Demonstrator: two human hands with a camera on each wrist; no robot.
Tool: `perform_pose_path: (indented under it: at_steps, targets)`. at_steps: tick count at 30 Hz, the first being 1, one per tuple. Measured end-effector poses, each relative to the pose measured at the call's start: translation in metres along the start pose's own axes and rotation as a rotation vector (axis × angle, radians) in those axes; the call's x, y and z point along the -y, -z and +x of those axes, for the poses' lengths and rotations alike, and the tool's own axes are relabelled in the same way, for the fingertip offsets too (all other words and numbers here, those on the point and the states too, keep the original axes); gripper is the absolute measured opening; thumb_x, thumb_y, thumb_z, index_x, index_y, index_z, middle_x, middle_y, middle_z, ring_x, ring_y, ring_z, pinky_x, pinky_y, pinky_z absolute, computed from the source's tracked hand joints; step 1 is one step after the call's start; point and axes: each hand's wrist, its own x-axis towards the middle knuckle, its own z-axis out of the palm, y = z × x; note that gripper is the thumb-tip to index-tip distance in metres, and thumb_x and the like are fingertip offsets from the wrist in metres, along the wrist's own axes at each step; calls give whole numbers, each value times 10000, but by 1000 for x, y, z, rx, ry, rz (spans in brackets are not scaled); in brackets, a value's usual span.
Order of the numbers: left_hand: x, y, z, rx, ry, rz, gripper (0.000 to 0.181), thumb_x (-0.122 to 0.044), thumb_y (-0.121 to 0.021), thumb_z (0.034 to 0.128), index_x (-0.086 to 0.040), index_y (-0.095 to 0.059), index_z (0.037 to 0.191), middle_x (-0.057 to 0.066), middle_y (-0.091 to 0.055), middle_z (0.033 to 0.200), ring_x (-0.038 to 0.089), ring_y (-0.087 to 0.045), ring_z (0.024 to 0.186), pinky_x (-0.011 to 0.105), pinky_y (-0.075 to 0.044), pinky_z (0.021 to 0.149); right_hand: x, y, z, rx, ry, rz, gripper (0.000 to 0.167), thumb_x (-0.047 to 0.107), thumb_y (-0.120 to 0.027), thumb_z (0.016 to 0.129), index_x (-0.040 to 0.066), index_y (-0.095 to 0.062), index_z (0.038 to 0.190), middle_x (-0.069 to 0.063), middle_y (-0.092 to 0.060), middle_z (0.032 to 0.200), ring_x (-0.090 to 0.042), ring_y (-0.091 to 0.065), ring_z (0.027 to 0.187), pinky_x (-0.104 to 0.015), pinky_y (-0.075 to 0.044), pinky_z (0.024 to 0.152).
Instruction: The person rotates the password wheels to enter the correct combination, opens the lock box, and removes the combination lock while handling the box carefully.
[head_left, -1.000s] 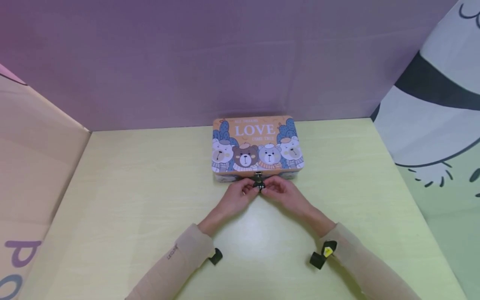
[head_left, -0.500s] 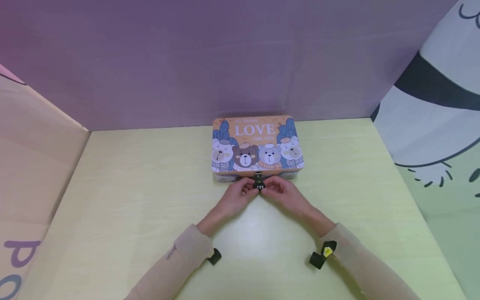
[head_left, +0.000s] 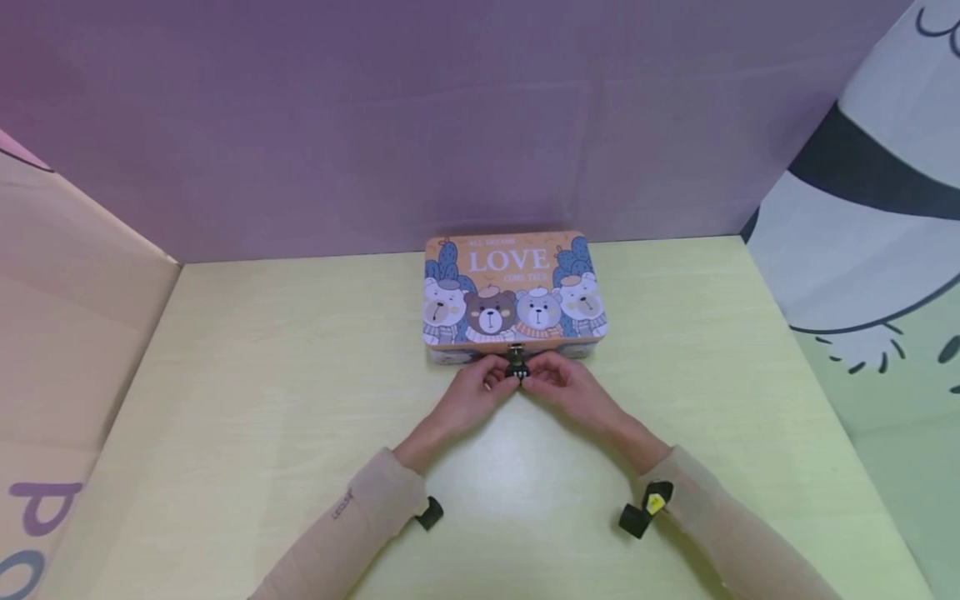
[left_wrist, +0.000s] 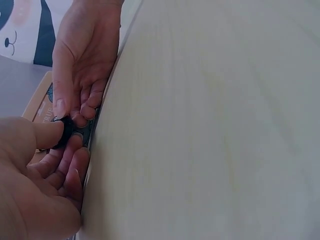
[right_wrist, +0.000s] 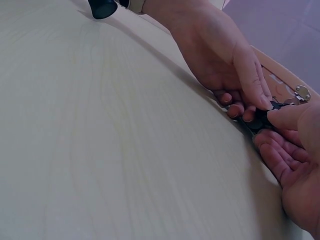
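Note:
A closed rectangular tin box (head_left: 491, 287), printed with bears and the word LOVE, lies toward the back of the table. On its front is a metal latch (head_left: 516, 348), from which a small black combination padlock (head_left: 517, 372) hangs. My left hand (head_left: 467, 400) pinches the padlock from the left between thumb and fingers. From the other side, my right hand (head_left: 579, 393) pinches it too. In the left wrist view, both thumbs lie on the black padlock (left_wrist: 64, 132). The fingers hide much of it, and its digits are too small to read.
The pale wooden table (head_left: 300, 358) stretches around the box. A purple wall (head_left: 375, 125) stands right behind, with printed panels at the left and right (head_left: 870, 217). Black wrist devices (head_left: 637, 518) sit at the sleeve cuffs.
Both hands stay at the padlock with almost no shift. The padlock's front looks slightly different between frames, as if turned or tilted a little. The box has not moved.

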Motion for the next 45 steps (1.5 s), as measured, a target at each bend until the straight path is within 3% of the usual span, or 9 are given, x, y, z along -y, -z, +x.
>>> perform_pose_path:
  at_steps: [15, 31, 45]
  targets:
    - [-2, -1, 0, -7, 38, 10, 217, -220, -636, 1020, -59, -678, 1160, 49, -652, 993, 173, -583, 892, 329, -523, 803, 0, 0, 0, 2, 14, 2, 259, 127, -685, 985, -1, -628, 1202, -137, -665, 1122, -233, -642, 1034, -304, -540, 948]
    - [0, 1, 0, 13, 13, -8, 233, -182, -657, 1009, -43, -647, 1196, 64, -639, 1025, 173, -581, 908, 327, -531, 818, -1, 0, 0, -9, 14, -14, 259, 135, -690, 982, 9, -633, 1200, -130, -675, 1129, -234, -645, 1040, -413, -520, 987]
    - [-1, -1, -1, -3, 11, -7, 220, -181, -661, 1001, -35, -665, 1166, 58, -646, 991, 164, -580, 879, 309, -528, 794, -2, 0, 1, -8, 23, -17, 248, 134, -686, 984, 18, -634, 1197, -125, -678, 1119, -237, -636, 1032, -395, -518, 974]
